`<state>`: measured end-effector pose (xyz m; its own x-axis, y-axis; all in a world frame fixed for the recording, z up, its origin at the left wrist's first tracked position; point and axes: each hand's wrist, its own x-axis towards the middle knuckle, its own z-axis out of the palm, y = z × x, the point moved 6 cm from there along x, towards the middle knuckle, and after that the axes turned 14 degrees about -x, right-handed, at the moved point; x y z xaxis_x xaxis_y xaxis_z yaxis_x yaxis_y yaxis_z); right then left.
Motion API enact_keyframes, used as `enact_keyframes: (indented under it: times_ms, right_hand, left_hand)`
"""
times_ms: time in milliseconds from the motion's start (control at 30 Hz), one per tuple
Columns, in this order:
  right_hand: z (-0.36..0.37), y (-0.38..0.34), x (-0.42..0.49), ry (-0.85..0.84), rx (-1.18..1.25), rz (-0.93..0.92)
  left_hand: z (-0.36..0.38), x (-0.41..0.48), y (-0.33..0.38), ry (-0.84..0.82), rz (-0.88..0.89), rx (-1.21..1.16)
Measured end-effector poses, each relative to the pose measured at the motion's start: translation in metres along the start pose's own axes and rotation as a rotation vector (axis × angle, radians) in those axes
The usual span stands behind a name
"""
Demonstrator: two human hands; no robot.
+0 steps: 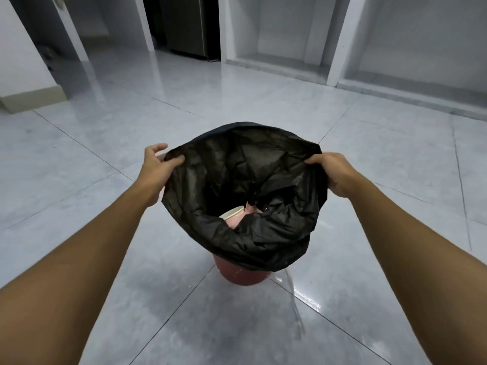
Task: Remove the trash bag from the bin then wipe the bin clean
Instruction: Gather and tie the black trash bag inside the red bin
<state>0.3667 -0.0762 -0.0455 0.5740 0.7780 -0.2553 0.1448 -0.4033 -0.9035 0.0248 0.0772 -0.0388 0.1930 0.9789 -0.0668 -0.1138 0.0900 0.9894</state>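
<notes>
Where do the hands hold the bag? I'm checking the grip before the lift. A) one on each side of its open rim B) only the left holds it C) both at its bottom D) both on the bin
A: the left hand and right hand pinch opposite sides of the bag rim above the bin.

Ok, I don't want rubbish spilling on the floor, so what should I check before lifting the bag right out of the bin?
1. Left hand gripping the trash bag rim: ok, thumb and fingers pinch the edge.
2. Right hand gripping the opposite rim: ok.
3. Bag mouth held up and open, contents low inside: ok, the paper cup and pink scrap sit at the bottom.
4. Bag free of the bin: not ok, its lower part still sits in the red bin.
5. Bag free of tears or leaks: cannot tell, underside hidden.
6. Floor dry around the bin: not ok, a wet-looking streak lies to its right.
</notes>
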Motion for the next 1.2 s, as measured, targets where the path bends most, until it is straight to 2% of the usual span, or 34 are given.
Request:
enact_keyframes:
  times_ms: [100, 200, 267, 367, 433, 500, 567, 633, 733, 833, 900, 967, 1067, 1133, 1200]
  right_hand:
    - [0.004, 0.017, -0.011, -0.314, -0.078, 0.138]
    - [0.003, 0.034, -0.022, -0.455, -0.268, 0.176]
    - [0.001, 0.043, -0.031, -0.533, -0.367, 0.204]
    - [-0.004, 0.047, -0.043, -0.647, -0.383, 0.253]
    - [-0.011, 0.046, -0.048, -0.641, -0.410, 0.289]
    - [-0.019, 0.040, -0.055, -0.592, -0.424, 0.308]
    - [-0.029, 0.026, -0.060, -0.473, -0.310, 0.288]
    - [-0.046, 0.010, -0.053, -0.296, -0.028, 0.210]
    - [-0.062, -0.008, -0.047, -0.138, 0.236, 0.129]
    - [-0.056, -0.017, -0.044, -0.124, 0.465, 0.055]
    - [-0.050, -0.024, -0.043, -0.218, 0.638, -0.042]
    - [-0.043, -0.027, -0.045, -0.343, 0.588, -0.096]
    - [-0.024, -0.014, -0.043, -0.406, 0.104, -0.044]
    - [-0.012, -0.012, -0.041, -0.308, -0.047, -0.036]
    - [0.005, -0.025, -0.042, -0.249, -0.065, -0.111]
  left_hand:
    - [-0.014, -0.015, -0.030, -0.292, -0.381, 0.226]
    - [-0.020, -0.040, -0.048, -0.595, -0.630, 0.458]
    - [-0.020, -0.049, -0.051, -0.649, -0.680, 0.549]
    - [-0.018, -0.055, -0.047, -0.622, -0.760, 0.634]
    - [-0.019, -0.063, -0.043, -0.621, -0.871, 0.660]
    - [-0.020, -0.070, -0.033, -0.602, -0.922, 0.565]
    - [-0.021, -0.070, -0.020, -0.532, -0.866, 0.336]
    - [-0.023, -0.064, -0.009, -0.467, -0.790, 0.102]
    - [-0.028, -0.044, 0.003, -0.300, -0.631, -0.086]
    - [-0.031, -0.028, 0.012, -0.153, -0.443, -0.173]
    - [-0.031, -0.024, 0.013, -0.151, -0.350, -0.136]
    - [-0.032, -0.027, 0.001, -0.231, -0.359, 0.117]
    - [-0.021, -0.043, -0.027, -0.421, -0.517, 0.528]
    - [0.005, -0.046, -0.024, -0.483, -0.428, 0.571]
    - [0.044, -0.046, -0.006, -0.526, -0.206, 0.450]
